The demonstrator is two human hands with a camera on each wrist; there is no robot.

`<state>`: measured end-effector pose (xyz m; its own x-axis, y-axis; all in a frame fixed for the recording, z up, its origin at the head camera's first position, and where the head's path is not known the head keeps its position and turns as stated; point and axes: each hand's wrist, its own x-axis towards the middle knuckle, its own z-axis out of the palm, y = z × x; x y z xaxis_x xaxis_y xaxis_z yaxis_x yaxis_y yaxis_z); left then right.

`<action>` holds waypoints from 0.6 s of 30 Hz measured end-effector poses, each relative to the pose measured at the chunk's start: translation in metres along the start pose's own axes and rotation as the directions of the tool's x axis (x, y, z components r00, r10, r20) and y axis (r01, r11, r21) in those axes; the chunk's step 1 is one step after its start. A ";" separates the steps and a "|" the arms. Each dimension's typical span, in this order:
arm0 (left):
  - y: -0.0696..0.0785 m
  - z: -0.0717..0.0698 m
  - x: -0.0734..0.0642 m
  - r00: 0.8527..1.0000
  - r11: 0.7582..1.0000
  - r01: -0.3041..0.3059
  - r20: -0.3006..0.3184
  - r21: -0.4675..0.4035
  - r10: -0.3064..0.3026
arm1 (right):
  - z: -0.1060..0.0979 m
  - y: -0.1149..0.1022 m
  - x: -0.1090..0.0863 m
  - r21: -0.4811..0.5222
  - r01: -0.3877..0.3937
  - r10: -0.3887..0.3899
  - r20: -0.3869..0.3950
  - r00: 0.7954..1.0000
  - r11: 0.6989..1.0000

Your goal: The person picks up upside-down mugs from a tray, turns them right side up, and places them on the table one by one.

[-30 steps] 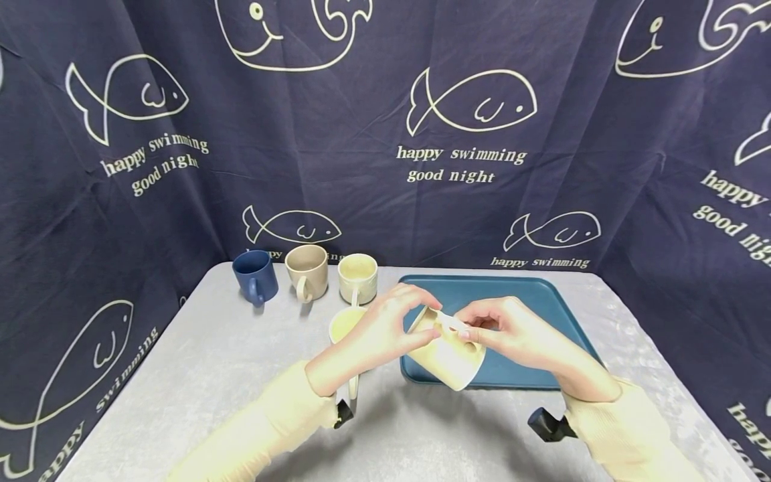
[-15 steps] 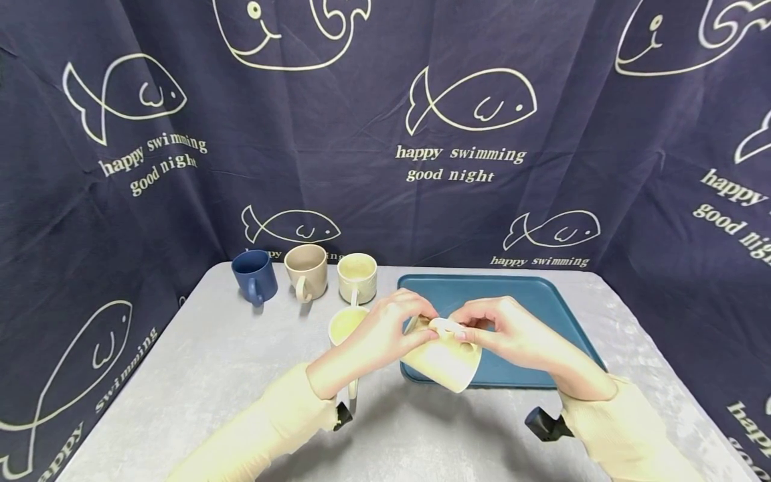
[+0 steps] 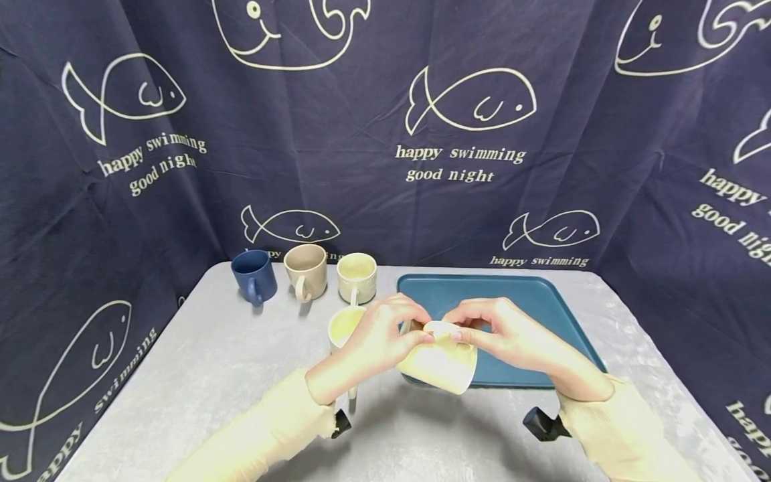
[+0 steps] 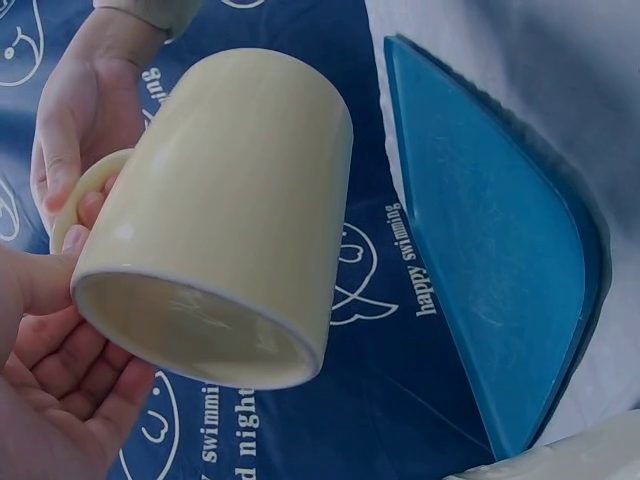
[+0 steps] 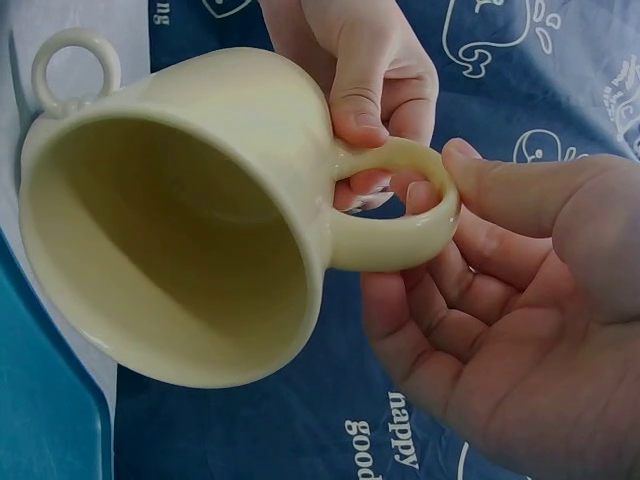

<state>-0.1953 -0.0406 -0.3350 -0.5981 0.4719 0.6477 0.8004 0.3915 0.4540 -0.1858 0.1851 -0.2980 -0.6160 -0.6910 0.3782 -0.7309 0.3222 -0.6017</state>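
A pale yellow mug [image 3: 440, 365] is held in the air on its side, above the front left of the blue tray. Its handle [image 5: 395, 245] points up between both hands in the head view. My left hand [image 3: 385, 331] pinches the handle near the base end of the mug. My right hand [image 3: 502, 328] grips the handle's outer bend between thumb and fingers, as the right wrist view shows. The open mouth [image 5: 170, 250] faces the right wrist camera, and the inside looks bare. A recessed base [image 4: 195, 325] faces the left wrist camera.
Blue [image 3: 254, 274], beige [image 3: 307, 268] and cream [image 3: 357, 274] mugs stand in a row at the back left. Another pale yellow mug [image 3: 345, 325] stands in front, partly behind my left forearm. The blue tray [image 3: 518, 288] lies right of centre on the grey table [image 3: 241, 361].
The mug has shifted slightly left and turned more level, with its handle swinging to the top. Both hands have moved a little left with it, still holding the handle.
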 end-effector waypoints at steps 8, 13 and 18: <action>0.000 0.000 -0.004 0.999 1.000 0.017 -0.052 0.003 -0.017 | 0.005 -0.001 0.001 -0.022 -0.031 0.029 -0.057 0.998 0.999; 0.002 -0.002 -0.005 0.996 0.999 0.032 -0.084 -0.024 -0.034 | 0.008 -0.001 0.000 0.027 -0.100 0.103 -0.150 0.983 0.995; 0.005 -0.004 -0.006 0.989 0.994 0.083 -0.113 -0.073 -0.091 | 0.011 0.000 -0.003 0.102 -0.099 0.122 -0.254 0.960 0.990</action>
<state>-0.1872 -0.0449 -0.3343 -0.6604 0.3416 0.6687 0.7485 0.3706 0.5499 -0.1811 0.1802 -0.3069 -0.7549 -0.4596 0.4678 -0.6323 0.3211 -0.7050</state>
